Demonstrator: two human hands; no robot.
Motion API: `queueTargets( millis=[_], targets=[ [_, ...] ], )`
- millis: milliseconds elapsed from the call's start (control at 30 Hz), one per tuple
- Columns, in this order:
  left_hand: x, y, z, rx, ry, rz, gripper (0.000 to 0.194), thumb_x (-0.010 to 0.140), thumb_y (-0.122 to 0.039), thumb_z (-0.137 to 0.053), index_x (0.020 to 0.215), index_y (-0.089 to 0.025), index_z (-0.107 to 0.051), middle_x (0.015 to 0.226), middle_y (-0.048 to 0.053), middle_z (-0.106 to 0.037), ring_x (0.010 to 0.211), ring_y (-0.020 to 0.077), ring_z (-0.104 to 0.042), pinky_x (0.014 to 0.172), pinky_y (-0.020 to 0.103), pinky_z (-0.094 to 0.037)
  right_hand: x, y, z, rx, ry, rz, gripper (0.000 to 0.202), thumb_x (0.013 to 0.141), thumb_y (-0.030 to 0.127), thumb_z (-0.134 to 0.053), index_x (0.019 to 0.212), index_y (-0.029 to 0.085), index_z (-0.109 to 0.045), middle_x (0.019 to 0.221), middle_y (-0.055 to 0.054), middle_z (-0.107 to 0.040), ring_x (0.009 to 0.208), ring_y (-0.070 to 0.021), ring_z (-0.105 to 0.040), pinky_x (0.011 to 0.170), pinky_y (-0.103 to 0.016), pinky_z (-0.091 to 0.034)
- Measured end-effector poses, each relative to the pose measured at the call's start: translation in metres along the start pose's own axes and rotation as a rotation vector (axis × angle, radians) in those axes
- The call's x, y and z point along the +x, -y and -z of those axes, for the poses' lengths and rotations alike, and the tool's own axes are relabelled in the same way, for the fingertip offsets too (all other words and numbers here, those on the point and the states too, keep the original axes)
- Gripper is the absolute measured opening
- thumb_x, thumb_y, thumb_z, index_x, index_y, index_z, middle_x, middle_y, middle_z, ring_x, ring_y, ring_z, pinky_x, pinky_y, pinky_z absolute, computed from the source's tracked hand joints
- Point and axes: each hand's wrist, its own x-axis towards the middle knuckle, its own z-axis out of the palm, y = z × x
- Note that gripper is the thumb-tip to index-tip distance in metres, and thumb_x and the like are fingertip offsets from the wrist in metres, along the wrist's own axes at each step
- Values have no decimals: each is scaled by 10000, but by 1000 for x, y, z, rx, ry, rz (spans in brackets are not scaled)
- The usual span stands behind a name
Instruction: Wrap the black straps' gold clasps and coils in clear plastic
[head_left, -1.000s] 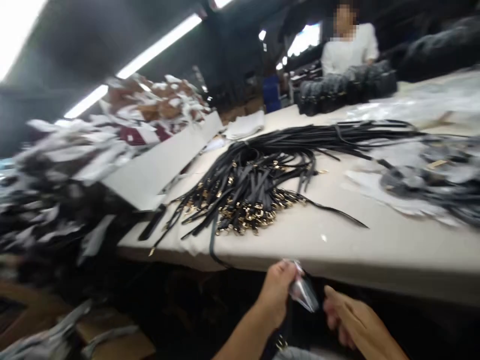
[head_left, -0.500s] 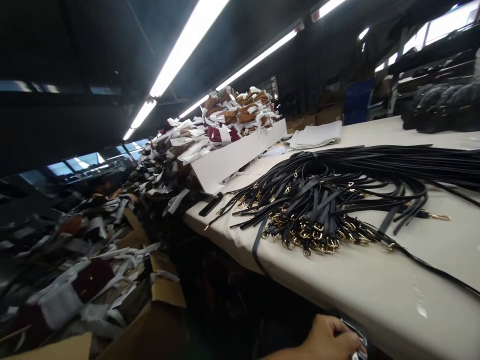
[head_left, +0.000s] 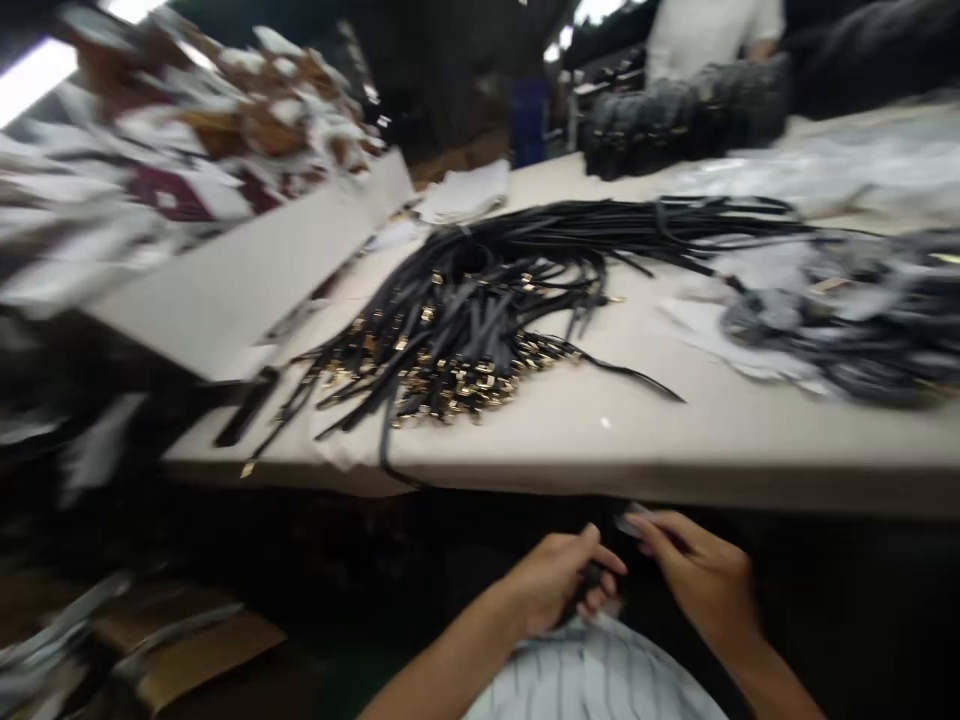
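Both hands are below the table's front edge, close in front of a striped shirt (head_left: 585, 675). My left hand (head_left: 566, 580) is closed around a dark, narrow item, blurred and partly hidden by the fingers. To its right, my right hand (head_left: 701, 570) pinches a small, thin, translucent piece (head_left: 630, 520) between thumb and fingers. Beyond them, a heap of black straps (head_left: 480, 330) with gold buckles lies on the white table (head_left: 637, 440). One strap hangs over the front edge.
A white board (head_left: 255, 270) holds back a pile of wrapped brown and maroon pieces (head_left: 255, 110) at left. More dark straps (head_left: 885, 320) lie at right on white sheets. A person in a white shirt (head_left: 705, 35) stands behind dark bundles. An open cardboard box (head_left: 202, 650) sits lower left.
The view has swung right and levelled with the table. Both hands now show, where only one was visible at the bottom before. The right-hand straps and the person have come into view.
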Motion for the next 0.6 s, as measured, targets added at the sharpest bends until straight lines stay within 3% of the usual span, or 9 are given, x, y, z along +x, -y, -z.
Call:
queueTargets(
  millis=[100,233,333,500,600],
  targets=[
    [7,-4,-2,-45,61,69,695,846,-705,-461,973,-67,-706,738,59,-570,519,80,-456,447,203,-289,2,-9,22,69,101,7,232,930,360,-569,849,214,-729,783,-16,-740,631,-144,-688,627,-235,-560],
    [18,-7,3,-151,109,176,702,903,-655,-391,1009,-32,-697,758,90,-578,555,112,-489,465,216,-345,2,-11,25,123,66,-33,206,960,244,-518,975,184,-714,839,-29,-751,682,-131,-697,665,-224,-567],
    [19,-9,2,-182,97,220,668,913,-620,-411,984,-19,-692,767,109,-589,576,123,-505,477,216,-373,-1,-10,29,119,86,19,214,969,213,-500,997,189,-711,879,-28,-755,747,-133,-703,717,-235,-572],
    [28,-8,-4,-220,84,203,367,895,-461,-573,856,-110,-674,697,49,-566,574,133,-520,480,229,-400,-9,-8,36,69,107,308,157,921,168,-580,912,191,-735,959,-38,-752,869,-158,-688,802,-274,-568],
    [27,-1,-1,-136,2,138,199,791,-304,-735,796,-121,-658,665,7,-543,557,103,-489,493,217,-405,-23,-2,31,16,95,375,131,899,173,-614,844,186,-732,950,-36,-737,846,-150,-655,763,-260,-561]
  ],
)
